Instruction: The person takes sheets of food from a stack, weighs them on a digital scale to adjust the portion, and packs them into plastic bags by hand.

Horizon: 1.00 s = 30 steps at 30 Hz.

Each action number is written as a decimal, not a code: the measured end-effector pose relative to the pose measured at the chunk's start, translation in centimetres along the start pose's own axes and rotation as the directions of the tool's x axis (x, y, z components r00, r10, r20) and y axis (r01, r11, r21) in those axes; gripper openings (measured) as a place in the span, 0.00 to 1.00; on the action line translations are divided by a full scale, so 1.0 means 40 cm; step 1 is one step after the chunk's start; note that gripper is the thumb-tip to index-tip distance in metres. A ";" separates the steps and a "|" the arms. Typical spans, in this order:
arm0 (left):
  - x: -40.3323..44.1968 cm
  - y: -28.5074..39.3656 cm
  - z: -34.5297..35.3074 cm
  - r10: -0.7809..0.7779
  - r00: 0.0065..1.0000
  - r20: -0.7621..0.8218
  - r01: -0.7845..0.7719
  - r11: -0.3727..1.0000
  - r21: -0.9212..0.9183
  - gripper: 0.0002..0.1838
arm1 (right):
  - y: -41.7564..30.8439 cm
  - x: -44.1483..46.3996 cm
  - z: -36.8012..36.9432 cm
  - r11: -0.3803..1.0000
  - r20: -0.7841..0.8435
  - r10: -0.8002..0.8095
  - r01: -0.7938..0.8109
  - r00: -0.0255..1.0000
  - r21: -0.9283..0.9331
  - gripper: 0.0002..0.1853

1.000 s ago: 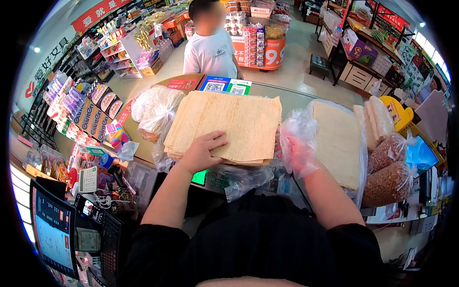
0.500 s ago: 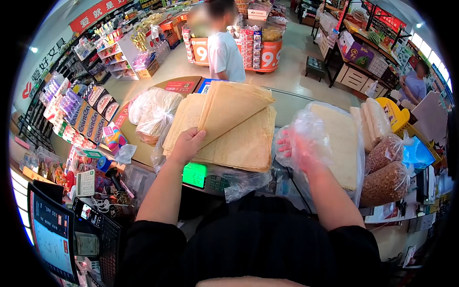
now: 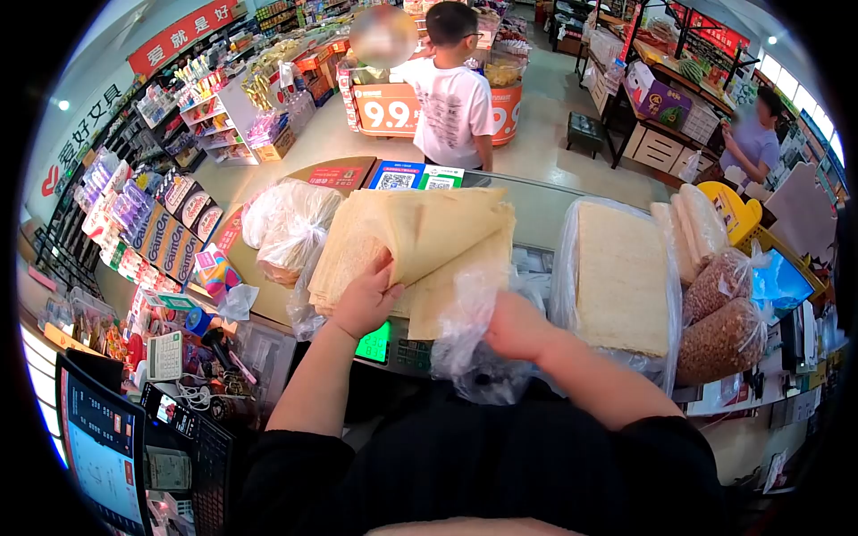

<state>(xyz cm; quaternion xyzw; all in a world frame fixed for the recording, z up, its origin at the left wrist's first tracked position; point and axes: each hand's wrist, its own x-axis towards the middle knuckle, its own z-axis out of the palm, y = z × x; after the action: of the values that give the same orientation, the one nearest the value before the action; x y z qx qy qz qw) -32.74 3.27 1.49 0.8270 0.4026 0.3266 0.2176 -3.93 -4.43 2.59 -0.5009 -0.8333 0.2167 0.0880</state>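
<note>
My left hand [image 3: 365, 299] is closed on the near edge of a stack of thin tan sheets [image 3: 357, 246], whose upper layers are lifted and folded over. The stack lies over a scale with a lit green display [image 3: 374, 343]. Close to its near right corner, my right hand [image 3: 514, 326] is closed on a crumpled clear plastic bag [image 3: 474, 344]; its fingertips are partly hidden by the plastic. A second stack of pale sheets [image 3: 623, 277] lies in clear plastic to the right.
Bagged goods [image 3: 290, 223] lie left of the stack, and bags of brown pieces [image 3: 722, 344] at the right. A monitor [image 3: 103, 438] stands at lower left. One person [image 3: 451, 107] stands beyond the counter, another [image 3: 751, 143] at far right.
The upper sheets were lifted and folded over by my left hand. My right hand has moved left with the plastic bag, off the right-hand stack. The person beyond the counter has turned away.
</note>
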 end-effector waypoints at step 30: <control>0.032 -0.080 -0.206 -0.159 0.960 -0.229 0.206 0.959 0.197 0.32 | 0.653 -0.629 -0.142 0.735 -0.732 0.678 0.077 -0.066 0.674 0.24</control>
<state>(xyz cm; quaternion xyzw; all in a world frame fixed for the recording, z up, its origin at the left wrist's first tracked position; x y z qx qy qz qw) -39.71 6.97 5.67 0.7658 0.5317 0.3444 0.1107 31.09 -14.30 -2.33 -0.6390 -0.2814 0.0394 0.7148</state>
